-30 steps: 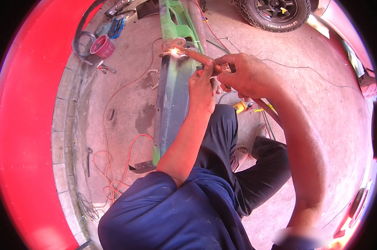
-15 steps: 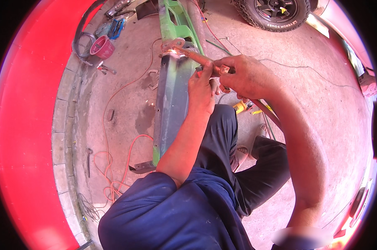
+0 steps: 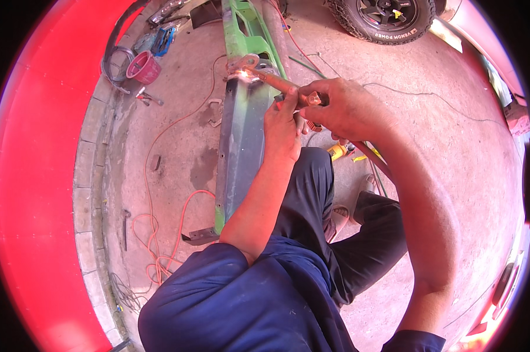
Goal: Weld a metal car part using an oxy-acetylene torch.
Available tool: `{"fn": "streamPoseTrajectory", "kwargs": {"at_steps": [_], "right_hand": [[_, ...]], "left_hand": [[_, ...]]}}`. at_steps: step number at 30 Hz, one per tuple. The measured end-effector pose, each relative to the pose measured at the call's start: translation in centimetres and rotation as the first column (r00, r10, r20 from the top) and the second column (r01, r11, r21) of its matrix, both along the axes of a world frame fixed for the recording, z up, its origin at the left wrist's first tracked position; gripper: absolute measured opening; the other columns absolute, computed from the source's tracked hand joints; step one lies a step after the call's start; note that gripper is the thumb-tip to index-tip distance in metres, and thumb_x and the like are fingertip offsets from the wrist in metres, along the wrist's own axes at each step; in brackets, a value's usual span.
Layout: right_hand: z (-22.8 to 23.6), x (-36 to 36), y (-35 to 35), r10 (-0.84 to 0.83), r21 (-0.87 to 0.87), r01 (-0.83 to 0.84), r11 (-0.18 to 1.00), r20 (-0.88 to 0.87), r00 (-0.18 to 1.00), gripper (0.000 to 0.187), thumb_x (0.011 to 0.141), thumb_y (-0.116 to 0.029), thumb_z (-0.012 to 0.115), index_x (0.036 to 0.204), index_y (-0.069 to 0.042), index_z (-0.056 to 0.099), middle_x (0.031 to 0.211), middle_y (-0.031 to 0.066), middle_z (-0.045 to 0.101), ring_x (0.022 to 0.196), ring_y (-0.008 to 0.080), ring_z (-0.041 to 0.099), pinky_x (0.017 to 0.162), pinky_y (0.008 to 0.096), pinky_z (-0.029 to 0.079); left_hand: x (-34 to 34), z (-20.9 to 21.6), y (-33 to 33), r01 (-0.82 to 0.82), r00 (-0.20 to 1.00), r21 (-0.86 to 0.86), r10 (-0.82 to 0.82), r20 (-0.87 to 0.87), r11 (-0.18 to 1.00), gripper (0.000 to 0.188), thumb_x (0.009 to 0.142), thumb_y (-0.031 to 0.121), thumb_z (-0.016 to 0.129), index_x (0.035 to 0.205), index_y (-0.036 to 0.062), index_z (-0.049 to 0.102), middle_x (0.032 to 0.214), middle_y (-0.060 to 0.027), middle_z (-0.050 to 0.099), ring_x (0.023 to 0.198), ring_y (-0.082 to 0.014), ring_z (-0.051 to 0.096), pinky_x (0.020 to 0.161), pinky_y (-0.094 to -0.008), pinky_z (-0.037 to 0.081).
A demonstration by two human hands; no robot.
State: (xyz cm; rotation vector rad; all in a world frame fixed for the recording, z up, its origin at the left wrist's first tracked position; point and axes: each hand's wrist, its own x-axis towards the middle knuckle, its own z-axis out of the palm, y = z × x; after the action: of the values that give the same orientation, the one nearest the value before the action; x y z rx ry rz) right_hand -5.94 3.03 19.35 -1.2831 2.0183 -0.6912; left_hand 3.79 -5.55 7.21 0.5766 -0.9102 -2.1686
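Note:
My right hand [image 3: 350, 108] grips the back part of a reddish-brown torch [image 3: 275, 81], its fingers bent around the body near a brass-coloured knob. My left hand [image 3: 282, 126] is closed around the torch just ahead of it, with a finger lying along the tube. A bright glow [image 3: 245, 74] burns at the torch tip. It touches the seam where a brown metal bracket [image 3: 250, 61] with a hole meets a long dark grey and green metal beam [image 3: 241, 135]. The beam lies along the floor to the left of my knees.
A reddish bucket [image 3: 143, 67] stands at the upper left beside coiled hose. An orange cord [image 3: 177, 234] loops left of the beam. A yellow tool [image 3: 337, 152] lies by my knee. At the upper right is a wheel [image 3: 388, 17]; a red panel [image 3: 36, 176] fills the left side.
Both hands stay nearly in place on the torch. The glow at its tip shifts very slightly to the right, and my right sleeve shows more at the lower edge.

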Motion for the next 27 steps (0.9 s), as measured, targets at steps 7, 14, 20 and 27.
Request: {"fn": "streamPoseTrajectory", "kwargs": {"at_steps": [7,14,20,27], "right_hand": [[-0.19,-0.12,0.05,-0.011,-0.005,0.011,1.0,-0.011,1.0,0.039,0.077,-0.022,0.058,0.113,-0.008,0.065,0.073,0.0091,0.068,0.054,0.0193,0.066,0.052,0.0316,0.056],[-0.24,-0.07,0.05,-0.007,-0.02,0.007,1.0,-0.029,1.0,0.039,0.077,-0.022,0.058,0.112,-0.008,0.066,0.073,0.0093,0.069,0.056,0.0195,0.067,0.053,0.0318,0.056],[-0.33,-0.17,0.08,-0.025,-0.004,0.024,1.0,-0.019,1.0,0.039,0.077,-0.023,0.058,0.112,-0.009,0.066,0.073,0.0093,0.069,0.058,0.0197,0.067,0.053,0.0324,0.057],[-0.07,0.02,0.11,-0.019,-0.007,0.019,1.0,-0.02,1.0,0.038,0.078,-0.022,0.058,0.112,-0.009,0.066,0.074,0.0099,0.069,0.058,0.0201,0.067,0.052,0.0327,0.056]], "left_hand": [[-0.23,-0.43,-0.05,0.005,1.0,-0.008,-0.005,-0.012,1.0,0.026,0.094,0.032,0.058,0.089,0.0059,0.059,0.065,0.0016,0.056,0.042,-0.007,0.038,0.043,-0.0249,0.031],[-0.21,-0.89,-0.28,0.011,1.0,-0.008,-0.011,-0.016,1.0,0.027,0.093,0.033,0.059,0.087,0.0062,0.06,0.065,0.0015,0.056,0.042,-0.0072,0.038,0.043,-0.0252,0.031],[-0.25,-0.54,-0.08,0.015,1.0,-0.015,-0.015,-0.013,1.0,0.027,0.093,0.033,0.059,0.087,0.0061,0.06,0.067,0.0009,0.058,0.042,-0.0075,0.038,0.044,-0.0253,0.031],[-0.22,-0.89,-0.27,0.029,0.999,-0.023,-0.03,-0.029,0.999,0.029,0.093,0.033,0.059,0.088,0.0054,0.06,0.068,0.0009,0.059,0.042,-0.0071,0.038,0.044,-0.0249,0.032]]}}
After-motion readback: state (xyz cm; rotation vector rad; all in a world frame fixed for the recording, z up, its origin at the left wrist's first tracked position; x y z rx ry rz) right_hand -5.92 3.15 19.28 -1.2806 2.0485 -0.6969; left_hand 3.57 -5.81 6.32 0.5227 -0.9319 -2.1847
